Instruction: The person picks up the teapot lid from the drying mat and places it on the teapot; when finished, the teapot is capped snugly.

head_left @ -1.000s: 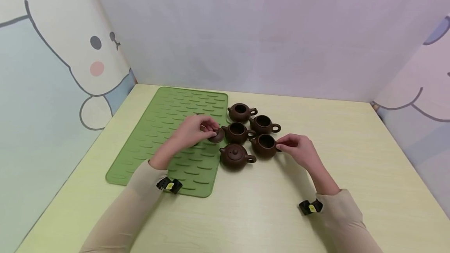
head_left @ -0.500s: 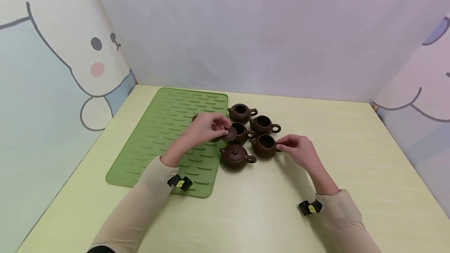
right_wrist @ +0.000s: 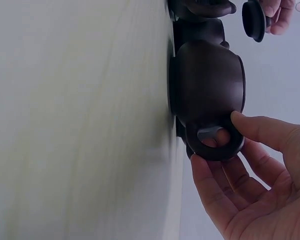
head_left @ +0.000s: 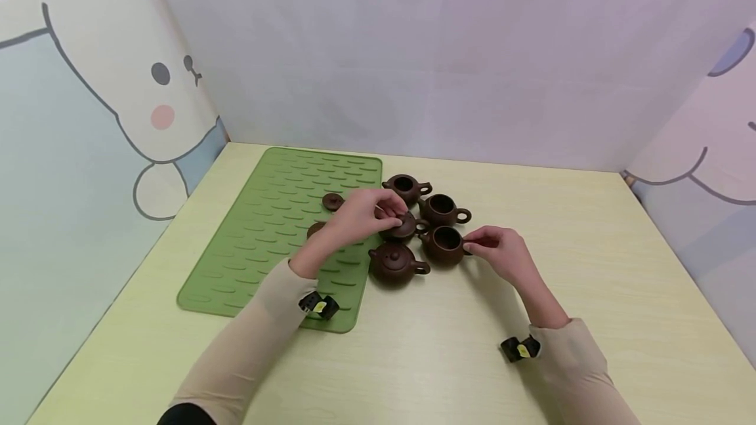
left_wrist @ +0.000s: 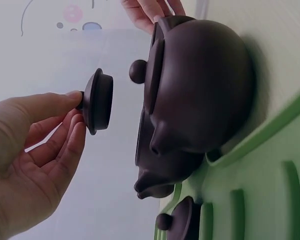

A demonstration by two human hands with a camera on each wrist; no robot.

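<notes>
My left hand (head_left: 365, 215) pinches the knob of a dark brown teapot lid (left_wrist: 99, 101). In the head view it hovers over the middle teapot (head_left: 422, 225), whose opening it covers; the left wrist view shows the lid apart from the pots. With thumb and fingers, my right hand (right_wrist: 262, 175) grips the handle (right_wrist: 215, 152) of an uncovered teapot (head_left: 444, 248), which stands on the table. In front, a teapot (head_left: 394, 266) wears its lid. Two more open teapots, one at the back (head_left: 404, 187) and one at the back right (head_left: 441, 210), complete the cluster.
A green ridged mat (head_left: 236, 254) lies left of the pots. On it rest a small lid (head_left: 333, 201) and another lid (head_left: 315, 229), partly hidden by the left arm. The pale wooden table (head_left: 449, 353) meets walls at the back and sides.
My left hand has carried the lid rightward from above the mat to over the middle teapot. The right hand keeps its grip on the handle, and the teapots have stayed put.
</notes>
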